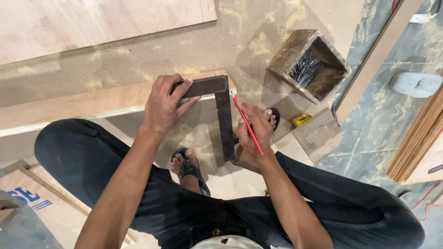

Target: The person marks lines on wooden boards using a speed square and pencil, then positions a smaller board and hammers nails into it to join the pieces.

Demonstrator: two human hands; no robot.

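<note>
My left hand (165, 104) presses down on the thick arm of a dark metal try square (220, 105) that lies across a long plywood strip (87, 103). The square's thin blade runs toward me over the strip's right end. My right hand (252, 133) holds a red pencil (248, 125) with its tip at the blade's right edge, near the strip's end. Both hands touch the square. I squat over the work in dark trousers, and my sandalled foot (187, 165) rests below the strip.
A wooden box of dark nails (308, 64) stands on the dusty floor to the upper right. A yellow object (302, 119) and a small board (318, 133) lie beside it. A large plywood sheet (92, 23) lies at the top left, stacked boards (420, 138) at the right.
</note>
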